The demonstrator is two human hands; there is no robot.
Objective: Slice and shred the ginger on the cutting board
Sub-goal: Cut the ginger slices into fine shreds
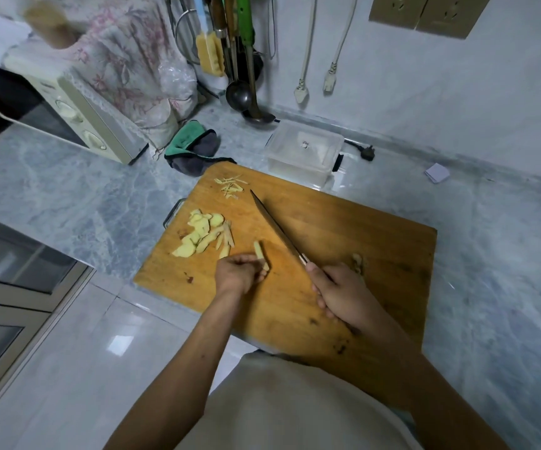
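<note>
Marble counter holds your cutting board (pixel 344 254). Your left hand (pixel 238 274) pinches a ginger stick (pixel 260 254) at board centre (slices (pixel 197 233) at nine o'clock); right hand (pixel 340 295) grips the knife (pixel 277 227).

One cutting board (pixel 344 241) lies on the surface (pixel 68 196). One knife (pixel 275 227) is over it. Two hands are in view: the left hand (pixel 238 274) and the right hand (pixel 340 292). The ginger lies in three groups: one heap of slices (pixel 199 233), one small scatter of shreds (pixel 230 186) and one stack of slices (pixel 260 254) at the left hand; single pieces are too small to count. One knobbly ginger piece (pixel 358 262) sits by the right hand. Behind the board are one clear lidded box (pixel 305 152), one cloth (pixel 193 147), two ladles (pixel 246 95), two hanging plugs (pixel 314 87) and one small oven (pixel 77 115).
</note>
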